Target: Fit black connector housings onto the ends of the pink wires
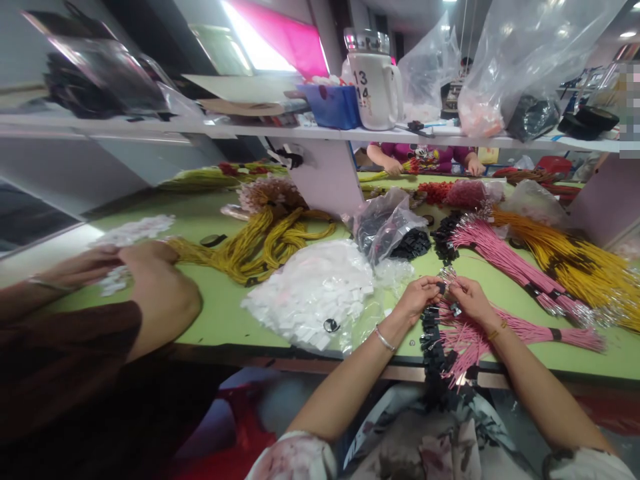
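Since the pink wires [533,325] look limp, the black plug [442,288], at three o'clock from the white-filled bag [313,287], seems light, best held by its stiffer body; left hand [416,300] pinches it, right hand [473,301] wire ends.

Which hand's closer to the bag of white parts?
Left. The left hand is just right of the bag; the right hand is farther right, beyond the left one.
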The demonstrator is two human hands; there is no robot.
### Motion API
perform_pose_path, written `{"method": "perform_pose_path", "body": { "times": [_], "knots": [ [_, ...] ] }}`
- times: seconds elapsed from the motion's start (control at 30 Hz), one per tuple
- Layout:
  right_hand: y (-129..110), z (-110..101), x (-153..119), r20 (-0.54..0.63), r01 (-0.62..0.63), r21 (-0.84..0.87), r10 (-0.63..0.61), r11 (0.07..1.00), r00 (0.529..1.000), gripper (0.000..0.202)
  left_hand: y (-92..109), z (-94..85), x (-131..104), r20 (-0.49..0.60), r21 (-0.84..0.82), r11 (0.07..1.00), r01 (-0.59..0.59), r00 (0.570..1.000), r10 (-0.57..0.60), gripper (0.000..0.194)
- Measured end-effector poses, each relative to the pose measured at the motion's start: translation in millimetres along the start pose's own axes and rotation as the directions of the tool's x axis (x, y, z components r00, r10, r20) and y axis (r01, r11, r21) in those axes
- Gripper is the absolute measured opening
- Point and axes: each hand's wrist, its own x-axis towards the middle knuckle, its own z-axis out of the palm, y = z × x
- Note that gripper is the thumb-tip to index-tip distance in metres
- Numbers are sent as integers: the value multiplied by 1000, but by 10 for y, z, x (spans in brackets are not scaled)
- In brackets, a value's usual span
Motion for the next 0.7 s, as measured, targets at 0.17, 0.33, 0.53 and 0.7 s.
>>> {"method": "perform_pose_path", "body": {
  "times": [0.17, 0.33, 0.53, 0.7],
  "knots": [
    [49, -26, -8, 16, 46, -84, -45, 995, 999, 18, -67, 52, 12, -73, 76, 995, -57, 995, 62, 16],
    [58, -53, 1, 42, 23, -81, -20, 996, 999, 17, -124, 58, 11, -92, 108, 992, -69, 993, 79, 17],
    [34, -31, -4, -65, 9, 41, -6, 999, 998, 21, 34, -47, 13, 92, 530, 819, -218, 976, 200, 8],
    [39, -45, -4, -11, -112, 386, 126, 916, 992, 36, 449, -225, 467, -9, 922, 334, -195, 852, 523, 19]
  ]
}}
